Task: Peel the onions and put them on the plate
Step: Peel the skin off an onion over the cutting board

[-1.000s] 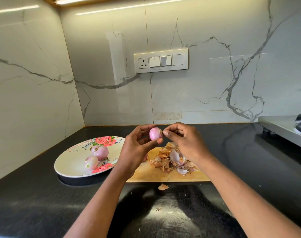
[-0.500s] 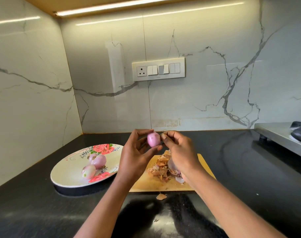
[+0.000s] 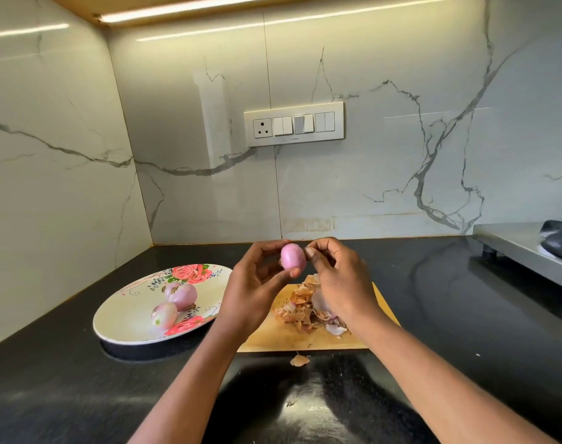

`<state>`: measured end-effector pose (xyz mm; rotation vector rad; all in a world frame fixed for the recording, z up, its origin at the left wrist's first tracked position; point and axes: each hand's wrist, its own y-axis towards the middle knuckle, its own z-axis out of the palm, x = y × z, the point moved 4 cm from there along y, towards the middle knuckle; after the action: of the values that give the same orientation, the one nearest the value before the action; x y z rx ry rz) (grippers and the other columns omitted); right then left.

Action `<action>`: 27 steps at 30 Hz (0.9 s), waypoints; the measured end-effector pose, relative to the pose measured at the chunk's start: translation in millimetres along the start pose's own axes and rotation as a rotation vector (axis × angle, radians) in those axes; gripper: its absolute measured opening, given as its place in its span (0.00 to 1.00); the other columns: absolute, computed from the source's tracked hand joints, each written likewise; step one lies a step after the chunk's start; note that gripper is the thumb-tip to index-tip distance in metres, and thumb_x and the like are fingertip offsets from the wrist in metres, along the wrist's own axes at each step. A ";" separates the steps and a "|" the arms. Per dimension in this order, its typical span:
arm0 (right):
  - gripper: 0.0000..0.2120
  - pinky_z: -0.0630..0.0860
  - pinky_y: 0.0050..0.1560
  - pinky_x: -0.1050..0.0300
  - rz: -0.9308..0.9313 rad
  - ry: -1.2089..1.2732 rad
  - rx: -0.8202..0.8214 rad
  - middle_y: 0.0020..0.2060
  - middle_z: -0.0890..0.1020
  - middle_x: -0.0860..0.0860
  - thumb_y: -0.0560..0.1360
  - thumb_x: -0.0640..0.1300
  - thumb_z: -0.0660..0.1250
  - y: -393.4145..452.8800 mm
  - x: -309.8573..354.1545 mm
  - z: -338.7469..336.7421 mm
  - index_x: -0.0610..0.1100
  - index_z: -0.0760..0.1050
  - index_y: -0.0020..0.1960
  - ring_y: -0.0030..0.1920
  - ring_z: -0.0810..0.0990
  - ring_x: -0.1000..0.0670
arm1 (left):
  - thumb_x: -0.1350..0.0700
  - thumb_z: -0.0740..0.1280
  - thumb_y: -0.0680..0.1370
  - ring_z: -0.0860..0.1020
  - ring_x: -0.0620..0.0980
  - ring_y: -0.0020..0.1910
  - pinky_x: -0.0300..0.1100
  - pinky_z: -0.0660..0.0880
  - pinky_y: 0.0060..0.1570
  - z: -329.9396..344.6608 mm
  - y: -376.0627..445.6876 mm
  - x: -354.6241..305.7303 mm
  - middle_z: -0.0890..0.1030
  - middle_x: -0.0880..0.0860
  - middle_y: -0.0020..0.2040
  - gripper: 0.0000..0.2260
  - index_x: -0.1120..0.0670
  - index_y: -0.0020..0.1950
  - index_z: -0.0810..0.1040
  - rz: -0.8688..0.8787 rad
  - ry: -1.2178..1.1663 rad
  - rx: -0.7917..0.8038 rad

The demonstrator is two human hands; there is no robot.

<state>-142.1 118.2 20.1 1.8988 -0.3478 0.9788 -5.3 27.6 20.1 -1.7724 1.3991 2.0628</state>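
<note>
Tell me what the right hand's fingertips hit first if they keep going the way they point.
The right hand points its fingertips left, at the peeled onion held by the left hand. They seem to be at its skin already, so the onion comes first.

My left hand (image 3: 257,283) holds a small pink peeled onion (image 3: 293,257) above the wooden cutting board (image 3: 305,339); left of it, the floral white plate (image 3: 125,312) carries two peeled onions (image 3: 174,304); my right hand (image 3: 340,280) touches the onion's right side
</note>
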 end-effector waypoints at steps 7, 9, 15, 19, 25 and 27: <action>0.09 0.69 0.37 0.58 0.145 0.135 0.009 0.37 0.81 0.57 0.82 0.52 0.64 -3.2 -4.7 11.8 0.49 0.80 0.52 0.37 0.76 0.54 | 0.69 0.74 0.74 0.82 0.45 0.61 0.43 0.80 0.60 1.1 -1.6 -3.6 0.81 0.45 0.63 0.22 0.49 0.62 0.77 0.216 0.298 -0.033; 0.10 0.74 0.42 0.56 0.152 0.146 0.011 0.42 0.83 0.57 0.83 0.53 0.63 -2.8 -3.8 11.1 0.50 0.81 0.54 0.43 0.80 0.54 | 0.63 0.77 0.74 0.83 0.45 0.57 0.42 0.81 0.57 2.0 -2.0 -3.6 0.81 0.45 0.61 0.23 0.48 0.65 0.76 0.150 0.237 -0.021; 0.08 0.70 0.36 0.72 0.029 -0.036 0.036 0.45 0.82 0.57 0.82 0.50 0.64 0.2 4.1 3.2 0.48 0.79 0.54 0.45 0.78 0.59 | 0.45 0.74 0.72 0.84 0.45 0.53 0.45 0.82 0.56 2.8 -1.5 -0.8 0.83 0.49 0.54 0.26 0.46 0.68 0.75 -0.015 0.169 -0.048; 0.07 0.69 0.36 0.74 0.004 -0.030 0.056 0.45 0.82 0.56 0.82 0.49 0.65 0.1 4.3 4.7 0.47 0.79 0.54 0.44 0.77 0.60 | 0.53 0.76 0.73 0.83 0.45 0.55 0.43 0.81 0.57 -0.8 -0.8 -4.2 0.84 0.48 0.56 0.21 0.51 0.64 0.77 0.015 0.127 -0.054; 0.09 0.63 0.31 0.60 0.263 0.235 0.108 0.30 0.77 0.59 0.82 0.52 0.66 -3.5 -8.9 17.6 0.49 0.80 0.48 0.30 0.70 0.57 | 0.71 0.77 0.70 0.81 0.48 0.59 0.39 0.79 0.58 -4.8 -1.0 -7.5 0.82 0.48 0.58 0.22 0.53 0.58 0.79 0.256 0.298 -0.072; 0.09 0.64 0.28 0.64 0.340 0.289 0.133 0.33 0.80 0.57 0.82 0.50 0.66 -6.1 -9.9 18.4 0.47 0.81 0.48 0.27 0.72 0.59 | 0.69 0.78 0.70 0.82 0.49 0.59 0.41 0.80 0.58 -5.4 0.0 -4.5 0.82 0.48 0.57 0.22 0.51 0.58 0.79 0.280 0.375 -0.063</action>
<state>-136.0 104.3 4.5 1.8146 -0.4517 1.5168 0.2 26.0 24.3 -2.1890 1.7896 1.9856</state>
